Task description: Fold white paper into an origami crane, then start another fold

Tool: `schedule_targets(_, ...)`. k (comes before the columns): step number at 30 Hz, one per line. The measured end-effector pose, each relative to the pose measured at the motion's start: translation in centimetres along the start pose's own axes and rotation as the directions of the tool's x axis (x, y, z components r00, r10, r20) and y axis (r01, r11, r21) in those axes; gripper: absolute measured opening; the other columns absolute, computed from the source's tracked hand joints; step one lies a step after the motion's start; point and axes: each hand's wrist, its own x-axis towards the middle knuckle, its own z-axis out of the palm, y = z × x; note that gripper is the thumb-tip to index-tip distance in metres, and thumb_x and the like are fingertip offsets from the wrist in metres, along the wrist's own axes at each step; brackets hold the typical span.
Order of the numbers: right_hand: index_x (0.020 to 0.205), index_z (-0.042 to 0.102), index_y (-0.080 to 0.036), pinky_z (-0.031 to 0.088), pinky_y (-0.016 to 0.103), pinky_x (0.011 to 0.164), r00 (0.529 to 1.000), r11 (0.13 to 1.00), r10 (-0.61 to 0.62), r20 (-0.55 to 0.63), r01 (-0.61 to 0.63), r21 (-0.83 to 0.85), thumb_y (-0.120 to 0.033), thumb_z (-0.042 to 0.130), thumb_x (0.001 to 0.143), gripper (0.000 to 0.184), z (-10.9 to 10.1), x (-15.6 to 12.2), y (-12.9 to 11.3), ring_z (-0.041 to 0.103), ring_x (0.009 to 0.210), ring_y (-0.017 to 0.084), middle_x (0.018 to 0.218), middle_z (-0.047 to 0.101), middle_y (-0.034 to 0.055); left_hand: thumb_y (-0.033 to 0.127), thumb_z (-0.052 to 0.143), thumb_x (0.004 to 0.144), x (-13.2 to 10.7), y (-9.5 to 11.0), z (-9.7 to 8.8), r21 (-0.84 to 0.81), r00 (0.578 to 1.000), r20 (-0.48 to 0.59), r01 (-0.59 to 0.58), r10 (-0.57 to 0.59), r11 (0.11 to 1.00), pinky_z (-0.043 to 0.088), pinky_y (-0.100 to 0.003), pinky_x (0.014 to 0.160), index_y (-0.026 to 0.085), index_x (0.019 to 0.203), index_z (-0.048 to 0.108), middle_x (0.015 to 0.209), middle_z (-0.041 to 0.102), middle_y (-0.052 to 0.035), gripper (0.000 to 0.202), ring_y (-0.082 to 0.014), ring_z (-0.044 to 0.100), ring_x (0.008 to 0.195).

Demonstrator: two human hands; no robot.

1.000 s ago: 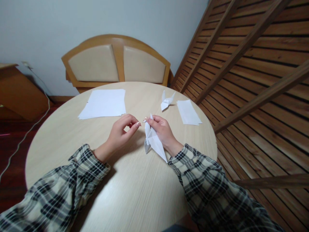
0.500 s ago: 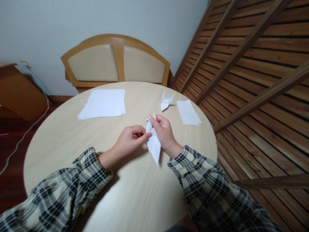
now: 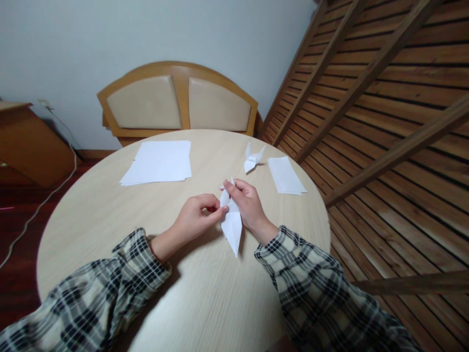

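A white origami crane (image 3: 232, 230), folded narrow with a long point toward me, is held between both hands above the table. My left hand (image 3: 200, 213) pinches its left edge near the middle, thumb on top. My right hand (image 3: 248, 202) grips the upper part from the right, its thumb near a small bent tip at the far end. The fingers under the paper are partly hidden. Beyond my right hand stands a second folded paper crane (image 3: 252, 161) with its points raised.
The round wooden table (image 3: 91, 210) carries a stack of large white sheets (image 3: 159, 161) at back left and smaller sheets (image 3: 286, 175) at right. A padded headboard (image 3: 176, 98) stands behind. Wooden slats (image 3: 366, 146) rise at right; a cable (image 3: 47, 195) trails at left.
The whole view has shifted slightly, so things sit a little lower. Both hands keep their hold on the crane, whose near point has swung slightly left.
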Motion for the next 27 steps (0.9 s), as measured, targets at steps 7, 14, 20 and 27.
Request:
schedule_targets(7, 0.06, 0.052, -0.02, 0.035, 0.027, 0.056, 0.996, 0.995, -0.069, -0.057, 0.064, -0.082, -0.046, 0.067, 0.08, 0.036, -0.1, 0.0, 0.3, 0.045, 0.058, 0.011, 0.061, 0.052, -0.0027, 0.029, 0.056, 0.081, -0.1, 0.3, 0.2, 0.016, 0.999, 0.031, -0.013, 0.013, 1.0, 0.036, -0.025, 0.055, 0.018, 0.06, 0.054, 0.058, 0.054, 0.0017, 0.024, -0.0124, 0.047, 0.057)
schedule_targets(14, 0.062, 0.058, -0.019, 0.035, 0.026, 0.052, 0.998, 0.998, 0.05, -0.035, -0.051, -0.026, -0.053, 0.069, 0.076, 0.038, 0.1, 0.1, 0.3, 0.045, 0.055, 0.011, 0.06, 0.054, -0.0017, 0.028, 0.056, 0.081, -0.1, -0.1, 0.4, 0.041, 0.999, 0.009, -0.039, 0.039, 0.998, 0.035, -0.025, 0.055, 0.018, 0.06, 0.051, 0.058, 0.052, 0.002, 0.024, -0.0123, 0.046, 0.056)
schedule_targets(20, 0.068, 0.06, -0.019, 0.033, 0.026, 0.05, 0.998, 0.998, 0.07, -0.001, -0.07, -0.001, -0.063, 0.059, 0.081, 0.045, 0.0, 0.1, 0.2, 0.045, 0.055, 0.012, 0.061, 0.052, -0.0007, 0.027, 0.056, 0.082, -0.1, -0.4, 0.3, 0.042, 0.998, -0.021, -0.056, 0.057, 0.998, 0.035, -0.025, 0.056, 0.018, 0.059, 0.051, 0.058, 0.052, 0.0025, 0.026, -0.0116, 0.046, 0.056)
schedule_targets(27, 0.059, 0.044, -0.022, 0.032, 0.027, 0.054, 0.997, 0.982, -0.075, -0.007, 0.073, -0.175, -0.053, 0.065, 0.08, 0.044, -0.1, 0.0, 0.3, 0.038, 0.059, 0.013, 0.06, 0.04, -0.0031, 0.026, 0.057, 0.083, 0.0, -0.8, 0.3, 0.015, 0.998, -0.032, -0.048, 0.048, 0.999, 0.036, -0.025, 0.056, 0.018, 0.06, 0.052, 0.058, 0.052, 0.0031, 0.025, -0.0114, 0.045, 0.056)
